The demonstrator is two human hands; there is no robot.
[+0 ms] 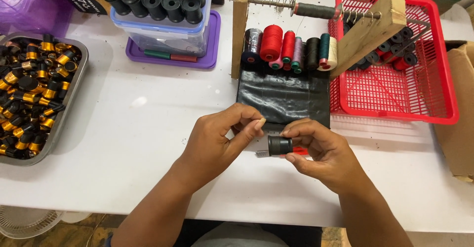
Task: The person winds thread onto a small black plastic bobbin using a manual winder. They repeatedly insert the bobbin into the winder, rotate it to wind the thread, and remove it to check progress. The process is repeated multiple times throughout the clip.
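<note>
Right hand [323, 153] pinches a small black spool [280, 145] between thumb and fingers, long axis lying roughly left-right, open end toward the left hand [222, 141]. Left hand is curled shut just beside it, thumb tip near the spool's end; can't tell if it holds a thread. Black mat [284, 99] and thread rack [291, 47] sit just behind, red basket [395, 96] to the right, metal tray of gold-banded bobbins [74, 94] well apart to the left; nothing between the hands.

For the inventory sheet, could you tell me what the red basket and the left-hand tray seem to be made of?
Red basket: probably moulded plastic, given its uniform glossy colour and fine lattice walls. Tray: apparently metal, likely steel or aluminium, with a dull grey sheen and a thin rolled rim.
</note>
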